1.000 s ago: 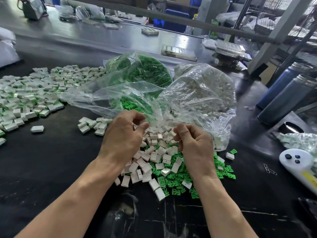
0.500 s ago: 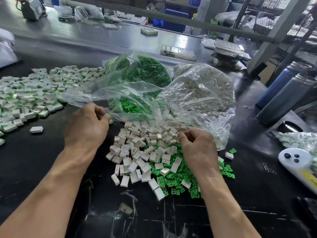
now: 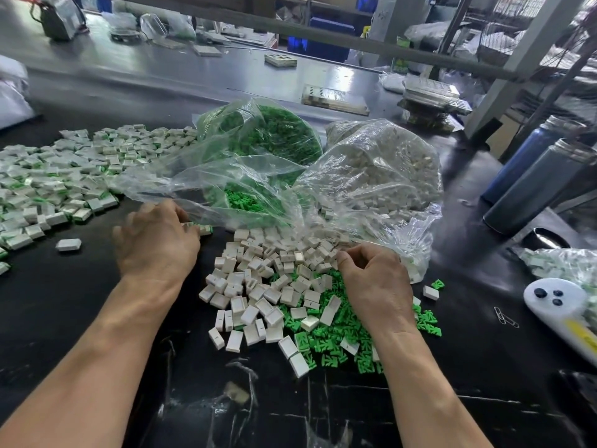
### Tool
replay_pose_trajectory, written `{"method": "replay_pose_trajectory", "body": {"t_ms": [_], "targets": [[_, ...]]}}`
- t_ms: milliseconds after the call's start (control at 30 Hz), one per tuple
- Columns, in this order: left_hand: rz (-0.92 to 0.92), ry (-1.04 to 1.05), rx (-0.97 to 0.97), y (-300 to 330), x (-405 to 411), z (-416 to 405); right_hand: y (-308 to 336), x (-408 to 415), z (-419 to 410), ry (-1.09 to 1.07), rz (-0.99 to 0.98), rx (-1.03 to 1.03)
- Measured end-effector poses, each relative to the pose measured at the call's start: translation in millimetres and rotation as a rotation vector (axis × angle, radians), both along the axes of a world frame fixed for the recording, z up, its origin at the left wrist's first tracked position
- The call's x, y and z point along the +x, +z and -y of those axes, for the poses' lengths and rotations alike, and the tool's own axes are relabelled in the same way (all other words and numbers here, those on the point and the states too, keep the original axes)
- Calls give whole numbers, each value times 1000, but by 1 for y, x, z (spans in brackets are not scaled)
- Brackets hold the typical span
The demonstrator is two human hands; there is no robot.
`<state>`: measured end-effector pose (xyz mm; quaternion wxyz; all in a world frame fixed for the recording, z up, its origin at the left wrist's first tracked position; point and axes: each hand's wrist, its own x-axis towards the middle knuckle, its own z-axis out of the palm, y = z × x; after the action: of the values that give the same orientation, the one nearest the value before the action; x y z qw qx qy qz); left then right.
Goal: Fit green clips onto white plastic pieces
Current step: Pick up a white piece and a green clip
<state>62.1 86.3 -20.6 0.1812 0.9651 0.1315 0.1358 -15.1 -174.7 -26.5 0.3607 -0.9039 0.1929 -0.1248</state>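
Curling over loose white pieces (image 3: 258, 286), two hands; right hand (image 3: 374, 286) and left hand (image 3: 158, 244) grips unclear.

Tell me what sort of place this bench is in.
Probably a small factory or assembly workshop. Clear bags hold bulk green clips and white plastic pieces, a large spread of fitted pieces covers the black worktable, and metal racking stands behind.
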Motion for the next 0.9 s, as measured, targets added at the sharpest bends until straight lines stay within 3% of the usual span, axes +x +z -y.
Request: {"method": "replay_pose_trajectory", "body": {"t_ms": [167, 400, 667, 900], "targets": [[77, -98, -34, 10, -10, 9, 0, -1, 0, 5, 2, -9], [-37, -435, -364, 8, -25, 34, 3, -2, -2, 11, 5, -13], [-30, -485, -170, -2, -25, 42, 6, -4, 0, -5, 31, -47], [-7, -466, -131, -4, -23, 45, 10, -2, 4, 10, -166, -162]]}}
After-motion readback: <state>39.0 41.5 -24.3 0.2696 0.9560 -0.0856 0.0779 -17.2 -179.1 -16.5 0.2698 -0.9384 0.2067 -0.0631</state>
